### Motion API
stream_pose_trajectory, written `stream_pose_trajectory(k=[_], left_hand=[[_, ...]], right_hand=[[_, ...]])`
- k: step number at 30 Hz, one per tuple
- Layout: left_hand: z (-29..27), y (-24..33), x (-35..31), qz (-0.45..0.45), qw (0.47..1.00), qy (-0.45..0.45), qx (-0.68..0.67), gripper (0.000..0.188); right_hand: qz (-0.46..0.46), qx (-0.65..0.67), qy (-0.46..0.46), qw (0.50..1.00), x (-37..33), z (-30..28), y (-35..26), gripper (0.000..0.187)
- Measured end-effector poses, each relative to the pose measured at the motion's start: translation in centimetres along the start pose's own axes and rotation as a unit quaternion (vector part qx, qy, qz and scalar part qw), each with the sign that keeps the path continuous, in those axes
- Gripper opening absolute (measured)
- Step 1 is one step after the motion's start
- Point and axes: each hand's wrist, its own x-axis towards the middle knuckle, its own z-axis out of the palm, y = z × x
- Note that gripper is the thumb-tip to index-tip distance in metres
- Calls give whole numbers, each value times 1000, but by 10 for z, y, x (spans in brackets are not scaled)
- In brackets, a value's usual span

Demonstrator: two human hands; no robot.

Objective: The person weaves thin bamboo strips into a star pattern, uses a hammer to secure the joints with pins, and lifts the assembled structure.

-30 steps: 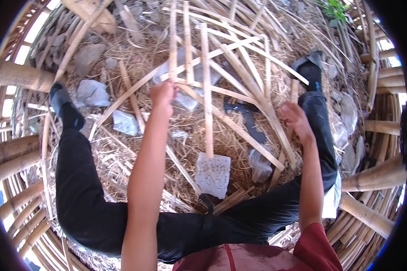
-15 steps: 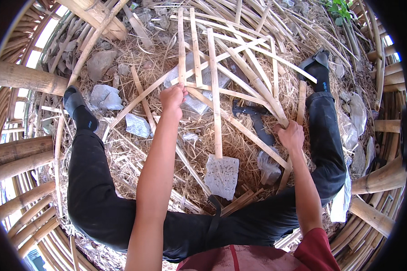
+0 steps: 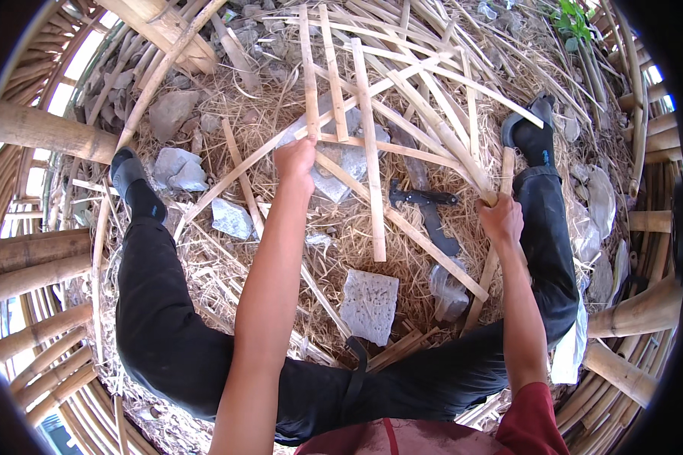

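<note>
The weave of flat, pale split-bamboo strips looks only just begun: a few upright strips are crossed by several slanting ones into a loose, open lattice lying on the straw-covered ground between the person's spread legs in black trousers, with wide gaps and long free ends on every side, so most of the interlacing seems left to do. The left hand is closed in a pinch around the lower end of one upright strip where a slanting strip crosses it. The right hand is curled shut around a bundle of slanting strips at the lattice's right edge, near the right black shoe. A dark-handled chopping knife lies untouched on the straw between the hands. No label or sign shows; the only wrappings are crumpled clear plastic bags near the right knee and grey-white scraps by the left shoe. A pale grey square slab lies nearer the lap.
</note>
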Motion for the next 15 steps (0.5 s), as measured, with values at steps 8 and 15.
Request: stream_pose_trajectory(k=[8,15], left_hand=[[-10,-28,15,-20,999,18,-42,17],[-15,-20,7,-10,1000,-5,-10,18]], right_hand=[[-11,-12,-4,1000,-7,13,-5,39],[-18,-2,-5,1000,-1,21,-7,38]])
